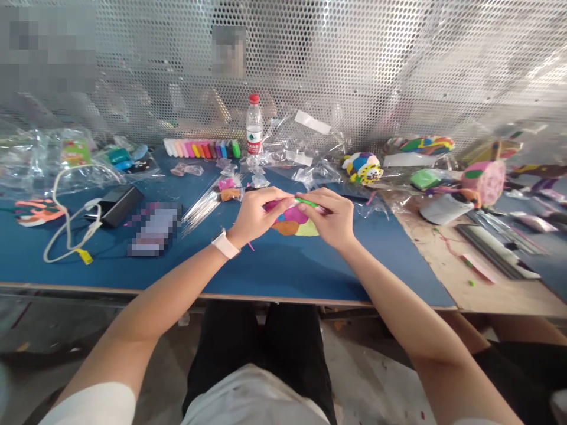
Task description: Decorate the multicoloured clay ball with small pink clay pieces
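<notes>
A flat, rounded clay piece (289, 228) with purple, orange, blue and pale yellow patches is between my hands over the blue tabletop. My left hand (261, 215), with a white band at the wrist, is closed on its left side, thumb pressing near the upper edge. Along that edge lies a thin green clay strip (309, 203). My right hand (332, 218) is closed round the right side, its thumb and fingers pinching by the strip. My fingers hide much of the piece's upper part.
A water bottle (254, 127) and a row of coloured clay sticks (201, 148) stand at the back. Thin metal tools (206, 206) lie left of my hands, beyond them a phone (155, 229) and white cable (67, 221). A clay lion-like figure (363, 167) is at back right.
</notes>
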Tool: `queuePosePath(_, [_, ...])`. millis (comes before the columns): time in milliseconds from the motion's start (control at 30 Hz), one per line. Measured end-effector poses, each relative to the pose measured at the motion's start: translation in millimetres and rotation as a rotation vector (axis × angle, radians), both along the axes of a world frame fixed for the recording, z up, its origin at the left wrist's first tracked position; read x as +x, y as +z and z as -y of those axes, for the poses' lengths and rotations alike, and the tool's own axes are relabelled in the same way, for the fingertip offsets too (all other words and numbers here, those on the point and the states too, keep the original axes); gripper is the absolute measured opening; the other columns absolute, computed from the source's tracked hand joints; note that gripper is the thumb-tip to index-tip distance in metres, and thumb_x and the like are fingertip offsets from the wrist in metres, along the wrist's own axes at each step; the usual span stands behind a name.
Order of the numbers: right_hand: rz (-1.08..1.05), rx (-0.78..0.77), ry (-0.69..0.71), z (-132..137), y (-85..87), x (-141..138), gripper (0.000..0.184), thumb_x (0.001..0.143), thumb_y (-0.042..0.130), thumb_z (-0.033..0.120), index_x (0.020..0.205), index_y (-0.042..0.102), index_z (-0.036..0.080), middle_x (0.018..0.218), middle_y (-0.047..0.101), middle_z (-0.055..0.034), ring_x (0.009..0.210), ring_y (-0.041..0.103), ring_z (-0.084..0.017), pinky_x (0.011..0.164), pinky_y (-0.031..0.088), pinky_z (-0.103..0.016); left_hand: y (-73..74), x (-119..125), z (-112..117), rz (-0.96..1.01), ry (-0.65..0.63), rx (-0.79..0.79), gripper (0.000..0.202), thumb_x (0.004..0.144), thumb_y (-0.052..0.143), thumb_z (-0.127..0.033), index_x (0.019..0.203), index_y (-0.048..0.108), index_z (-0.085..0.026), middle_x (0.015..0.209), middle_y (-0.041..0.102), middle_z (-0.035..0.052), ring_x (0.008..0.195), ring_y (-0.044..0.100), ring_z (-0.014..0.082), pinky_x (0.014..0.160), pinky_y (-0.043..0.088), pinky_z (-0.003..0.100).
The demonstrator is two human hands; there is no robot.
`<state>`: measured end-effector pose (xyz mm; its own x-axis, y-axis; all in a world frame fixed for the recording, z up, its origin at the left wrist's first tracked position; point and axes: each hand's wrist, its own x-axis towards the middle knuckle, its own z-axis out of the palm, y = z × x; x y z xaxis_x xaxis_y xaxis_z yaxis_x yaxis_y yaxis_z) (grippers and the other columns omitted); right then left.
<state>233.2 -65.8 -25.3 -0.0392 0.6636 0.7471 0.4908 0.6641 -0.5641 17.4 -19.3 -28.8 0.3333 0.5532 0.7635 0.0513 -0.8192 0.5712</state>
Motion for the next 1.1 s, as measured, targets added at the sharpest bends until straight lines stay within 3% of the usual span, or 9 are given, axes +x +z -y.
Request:
queuePosePath(167, [0.038, 0.026, 0.007, -1.1, -3.4, 2.4, 0.022, 0.100, 0.083, 0.049, 0.118, 0.091, 0.038, 0.103, 0.087, -0.0050, 0.085, 0.077, -0.023, 0.073, 0.063, -0.039, -0.9, -0.8, -0.4, -0.044, -0.031, -0.057, 0.033, 0.106, 0.074, -0.053, 0.112, 0.085, -0.022, 0.102, 0.085, 0.0065, 0.088, 0.079, 0.0188, 0.080, 0.059, 0.031])
queuePosePath(300, [0.079, 0.031, 0.055, -1.7, -2.7, 4.2, 0.025, 0.102, 0.081, 0.045, 0.123, 0.090, 0.036, 0.106, 0.087, -0.0052, 0.088, 0.078, -0.023, 0.078, 0.065, -0.039, 0.7, 1.3, 1.0, -0.090, 0.005, 0.012, 0.038, 0.108, 0.069, -0.057, 0.104, 0.084, -0.022, 0.101, 0.085, 0.0073, 0.090, 0.078, 0.0204, 0.084, 0.059, 0.033])
queuePosePath(433, [0.017, -0.095, 0.085, -4.8, -2.8, 6.0, 0.041, 0.096, 0.087, 0.049, 0.132, 0.086, 0.029, 0.110, 0.087, -0.0064, 0.093, 0.079, -0.024, 0.083, 0.065, -0.039, 3.0, 1.4, 1.1, -0.047, 0.128, 0.048, 0.042, 0.110, 0.065, -0.058, 0.100, 0.084, -0.022, 0.094, 0.084, 0.0063, 0.084, 0.076, 0.0191, 0.079, 0.057, 0.032])
queuePosePath(567, [-0.079, -0.286, 0.139, -14.6, -9.1, 11.3, 0.046, 0.089, 0.090, 0.063, 0.111, 0.087, 0.022, 0.094, 0.083, -0.0046, 0.078, 0.072, -0.020, 0.067, 0.058, -0.031, 3.9, -3.3, -3.4, 0.040, 0.202, 0.004, 0.040, 0.109, 0.068, -0.056, 0.100, 0.084, -0.021, 0.095, 0.085, 0.0064, 0.081, 0.074, 0.0174, 0.076, 0.055, 0.030])
queuePosePath(700, [-0.085, -0.301, 0.125, -21.3, -13.4, 17.5, 0.051, 0.087, 0.088, 0.071, 0.094, 0.082, 0.020, 0.077, 0.072, -0.0007, 0.064, 0.057, -0.015, 0.056, 0.045, -0.028, 2.7, -7.6, -10.0, 0.039, 0.121, -0.108, 0.040, 0.108, 0.069, -0.057, 0.099, 0.083, -0.021, 0.088, 0.082, 0.0049, 0.074, 0.070, 0.0153, 0.070, 0.052, 0.029])
queuePosePath(833, [0.052, -0.261, 0.117, -17.2, -7.2, 17.5, 0.051, 0.091, 0.085, 0.070, 0.107, 0.086, 0.021, 0.087, 0.080, -0.0027, 0.072, 0.063, -0.018, 0.064, 0.049, -0.029, 4.2, -9.4, -12.5, -0.018, 0.055, -0.143, 0.043, 0.107, 0.069, -0.061, 0.100, 0.084, -0.021, 0.088, 0.082, 0.0049, 0.067, 0.068, 0.0139, 0.063, 0.050, 0.027])
queuePosePath(1100, [0.213, -0.214, 0.063, -12.5, -3.2, 15.0, 0.041, 0.099, 0.079, 0.060, 0.112, 0.087, 0.023, 0.094, 0.085, -0.0040, 0.076, 0.070, -0.021, 0.073, 0.052, -0.033, 9.2, -11.6, -12.3, -0.130, 0.030, -0.001, 0.043, 0.108, 0.068, -0.059, 0.098, 0.085, -0.021, 0.097, 0.085, 0.0069, 0.084, 0.076, 0.0193, 0.076, 0.056, 0.032])
